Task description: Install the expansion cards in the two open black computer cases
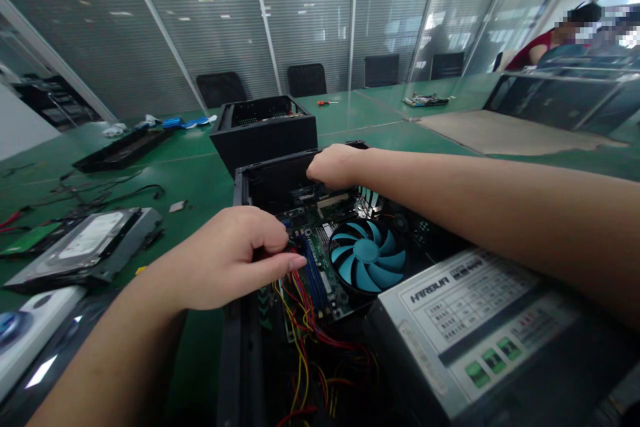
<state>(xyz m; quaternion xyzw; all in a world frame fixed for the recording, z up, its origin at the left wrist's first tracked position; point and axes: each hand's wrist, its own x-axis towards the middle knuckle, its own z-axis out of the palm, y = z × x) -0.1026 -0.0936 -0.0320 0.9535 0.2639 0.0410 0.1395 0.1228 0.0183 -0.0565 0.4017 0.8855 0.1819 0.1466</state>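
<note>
An open black computer case (245,367) lies in front of me, with a green motherboard (340,300) and a blue-bladed cooling fan (367,252) inside. My left hand (245,257) is over the case's left edge, its fingers curled and thumb stretched along the blue memory slots (314,273). Red, yellow and black cables (303,320) run out just below that thumb; what the fingertips grip is hidden. At the far wall of the case, my right hand (335,167) is closed, fingertips out of sight. A power supply (465,340) labelled HARBUR sits at the near right, under my right forearm.
Behind stands a second black case (265,130). To the left lie a hard drive (90,240), loose cables (100,197) and a black panel (123,150). Farther off are an orange screwdriver (325,103), a circuit board (426,100), chairs, and a person (537,50) at the right.
</note>
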